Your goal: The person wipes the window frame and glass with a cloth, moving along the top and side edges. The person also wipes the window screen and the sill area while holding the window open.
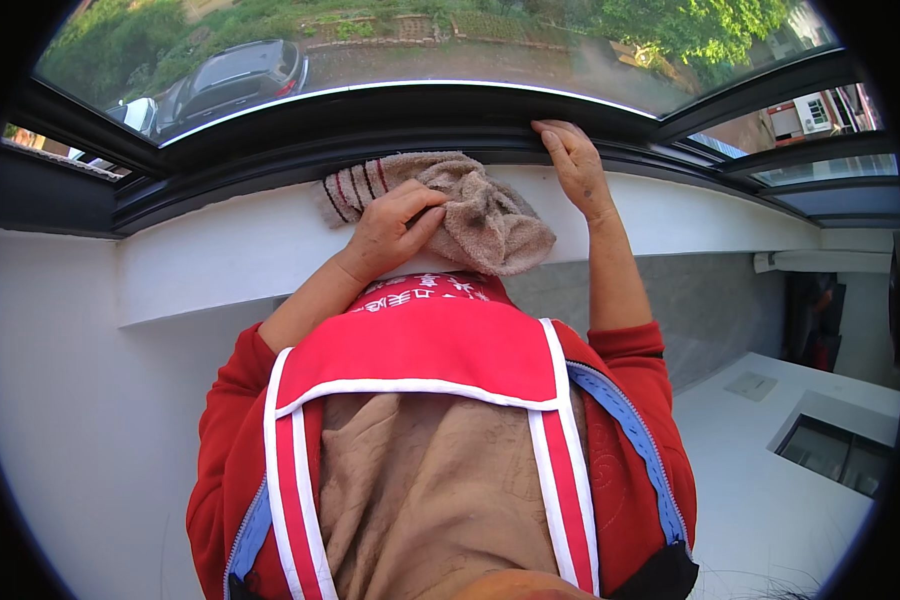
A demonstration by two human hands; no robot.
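A beige terry towel (487,217) with dark and red stripes at one end lies bunched on the white windowsill (217,247). My left hand (401,225) is on the towel, thumb and curled fingers against its folds; some fingertips are hidden. Grey, dirty-looking patches mark the towel's bunched part. To the right, my right hand (574,165) reaches over the sill with its fingertips at the black window frame (450,112). It holds nothing that I can see, and its thumb lies alongside the fingers.
Beyond the large glass pane (450,52) are a parked dark car (232,79), a dirt road and greenery. Narrower panes (817,124) sit at the right. A red apron (420,345) covers my front, close to the sill. White walls (45,360) flank me.
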